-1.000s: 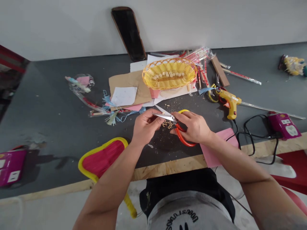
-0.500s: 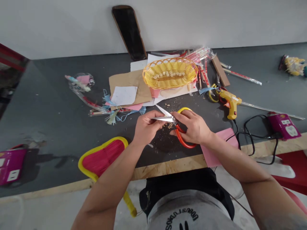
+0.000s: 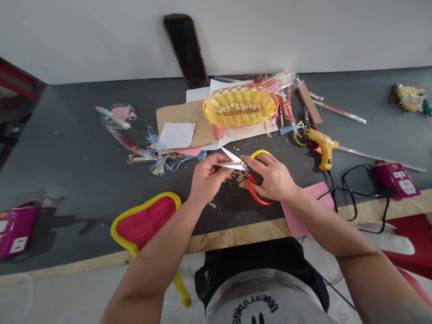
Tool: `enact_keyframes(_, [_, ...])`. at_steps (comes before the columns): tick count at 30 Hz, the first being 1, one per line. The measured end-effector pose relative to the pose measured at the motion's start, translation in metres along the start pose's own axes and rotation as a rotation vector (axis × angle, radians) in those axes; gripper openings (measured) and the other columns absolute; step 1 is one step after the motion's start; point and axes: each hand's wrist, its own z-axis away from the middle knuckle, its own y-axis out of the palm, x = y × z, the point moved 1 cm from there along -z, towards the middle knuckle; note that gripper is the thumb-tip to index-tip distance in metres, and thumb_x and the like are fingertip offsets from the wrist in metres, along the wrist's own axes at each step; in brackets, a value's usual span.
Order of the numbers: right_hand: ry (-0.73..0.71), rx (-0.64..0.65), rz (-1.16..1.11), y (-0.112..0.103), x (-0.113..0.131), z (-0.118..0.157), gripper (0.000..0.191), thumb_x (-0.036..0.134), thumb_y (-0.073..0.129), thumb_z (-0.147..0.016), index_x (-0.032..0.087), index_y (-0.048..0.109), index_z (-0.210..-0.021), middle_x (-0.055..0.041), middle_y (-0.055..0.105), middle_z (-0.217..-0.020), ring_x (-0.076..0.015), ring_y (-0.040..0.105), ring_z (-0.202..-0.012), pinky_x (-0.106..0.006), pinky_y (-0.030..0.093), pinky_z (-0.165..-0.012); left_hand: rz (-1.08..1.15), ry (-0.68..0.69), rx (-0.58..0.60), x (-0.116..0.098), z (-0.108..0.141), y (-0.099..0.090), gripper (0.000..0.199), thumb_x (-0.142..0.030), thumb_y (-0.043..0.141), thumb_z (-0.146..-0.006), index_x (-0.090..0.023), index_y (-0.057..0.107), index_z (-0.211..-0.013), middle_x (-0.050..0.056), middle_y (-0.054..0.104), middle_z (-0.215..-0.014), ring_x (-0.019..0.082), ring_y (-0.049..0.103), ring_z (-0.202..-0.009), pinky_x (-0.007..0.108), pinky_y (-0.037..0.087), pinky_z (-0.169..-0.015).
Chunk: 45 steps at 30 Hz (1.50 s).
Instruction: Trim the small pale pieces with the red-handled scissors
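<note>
My right hand (image 3: 277, 179) is closed around the handles of a pair of scissors (image 3: 257, 196), one loop red and the other yellow. The blades stand apart and point left toward my left hand (image 3: 206, 179). That hand is closed in a pinch beside the blades; whatever is between its fingertips is too small and covered to make out. Under the blades, small tan bits (image 3: 238, 176) lie scattered on the dark table. Beyond my hands, a yellow woven basket (image 3: 216, 118) holds a row of similar pale pieces (image 3: 239, 107).
A yellow glue gun (image 3: 323, 146) with a black cord lies to the right, near a purple power box (image 3: 396, 179). Pink paper (image 3: 308, 211) sits under my right forearm. A pink-and-yellow fan (image 3: 146, 220) overhangs the front edge. A phone (image 3: 187, 51) leans on the wall.
The view has shifted slightly. Both hands and the scissors keep nearly the same pose, with the blades still apart. More tan bits show beneath the blades.
</note>
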Motion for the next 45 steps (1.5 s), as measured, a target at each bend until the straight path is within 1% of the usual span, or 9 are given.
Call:
enact_keyframes(6, [-0.004, -0.001, 0.03, -0.002, 0.0, 0.002, 0.06, 0.053, 0.065, -0.089, 0.018, 0.059, -0.138, -0.0124, 0.062, -0.104, -0.0288, 0.058, -0.099, -0.047, 0.054, -0.092, -0.035, 0.044, 0.046, -0.004, 0.004, -0.002, 0.013, -0.032, 0.08, -0.077, -0.021, 0.074, -0.076, -0.001, 0.063, -0.059, 0.01, 0.052, -0.049, 0.023, 0.039, -0.047])
enact_keyframes(12, [-0.029, 0.007, -0.015, -0.002, -0.001, 0.002, 0.061, 0.058, 0.062, -0.091, 0.017, 0.06, -0.136, -0.0121, 0.062, -0.104, -0.0277, 0.059, -0.098, -0.046, 0.054, -0.092, 0.01, 0.003, 0.09, -0.005, 0.004, -0.001, 0.008, -0.024, 0.08, -0.076, -0.02, 0.073, -0.075, -0.002, 0.064, -0.061, 0.008, 0.052, -0.049, 0.021, 0.039, -0.048])
enact_keyframes(16, [-0.043, 0.0, -0.032, -0.002, 0.0, 0.003, 0.062, 0.057, 0.062, -0.092, 0.014, 0.06, -0.136, -0.0131, 0.064, -0.103, -0.027, 0.061, -0.097, -0.043, 0.056, -0.088, 0.012, -0.028, 0.074, -0.006, 0.004, 0.0, 0.01, -0.026, 0.081, -0.075, -0.02, 0.073, -0.074, -0.003, 0.062, -0.058, 0.007, 0.051, -0.048, 0.019, 0.038, -0.046])
enact_keyframes(22, [0.004, 0.031, 0.043, -0.004, 0.004, 0.005, 0.058, 0.056, 0.061, -0.092, 0.016, 0.061, -0.135, -0.0125, 0.066, -0.102, -0.0262, 0.064, -0.094, -0.04, 0.057, -0.082, 0.028, -0.047, 0.066, -0.007, 0.004, 0.002, 0.016, -0.034, 0.081, -0.075, -0.02, 0.073, -0.075, -0.003, 0.061, -0.057, 0.007, 0.049, -0.046, 0.019, 0.037, -0.044])
enact_keyframes(29, [-0.036, -0.025, 0.007, -0.002, 0.001, 0.0, 0.056, 0.051, 0.061, -0.093, 0.014, 0.055, -0.134, -0.0139, 0.069, -0.107, -0.0279, 0.066, -0.099, -0.043, 0.057, -0.089, 0.012, -0.017, 0.063, -0.009, 0.003, 0.003, 0.026, -0.04, 0.085, -0.072, -0.019, 0.072, -0.08, -0.002, 0.062, -0.061, 0.007, 0.05, -0.047, 0.019, 0.037, -0.043])
enact_keyframes(33, [0.055, -0.107, -0.056, 0.002, -0.003, 0.002, 0.061, 0.059, 0.067, -0.086, 0.016, 0.05, -0.125, -0.0153, 0.07, -0.112, -0.0297, 0.068, -0.103, -0.044, 0.058, -0.087, -0.017, -0.016, 0.035, -0.006, 0.002, 0.001, 0.025, -0.041, 0.084, -0.074, -0.019, 0.073, -0.081, -0.002, 0.062, -0.057, 0.008, 0.05, -0.046, 0.019, 0.036, -0.042])
enact_keyframes(36, [0.13, -0.097, -0.052, 0.005, -0.004, 0.004, 0.06, 0.064, 0.068, -0.083, 0.018, 0.05, -0.117, -0.0143, 0.071, -0.106, -0.0304, 0.069, -0.097, -0.045, 0.057, -0.085, -0.005, -0.022, 0.018, -0.004, 0.002, -0.001, 0.025, -0.04, 0.084, -0.074, -0.019, 0.074, -0.082, -0.001, 0.062, -0.057, 0.008, 0.05, -0.045, 0.019, 0.035, -0.041])
enact_keyframes(41, [0.099, -0.022, 0.019, 0.008, -0.005, 0.002, 0.058, 0.07, 0.064, -0.083, 0.017, 0.053, -0.104, -0.0157, 0.068, -0.096, -0.0329, 0.065, -0.093, -0.051, 0.054, -0.087, -0.005, 0.002, 0.066, -0.004, 0.003, -0.002, 0.015, -0.033, 0.081, -0.078, -0.019, 0.074, -0.08, -0.001, 0.064, -0.059, 0.007, 0.05, -0.047, 0.019, 0.035, -0.043])
enact_keyframes(45, [0.101, -0.031, 0.046, 0.007, -0.005, 0.001, 0.063, 0.071, 0.064, -0.081, 0.015, 0.053, -0.108, -0.0173, 0.066, -0.1, -0.0352, 0.062, -0.098, -0.053, 0.053, -0.089, -0.043, 0.032, 0.097, -0.006, 0.005, -0.001, 0.004, -0.023, 0.077, -0.079, -0.02, 0.074, -0.078, -0.002, 0.062, -0.058, 0.008, 0.051, -0.049, 0.02, 0.037, -0.047])
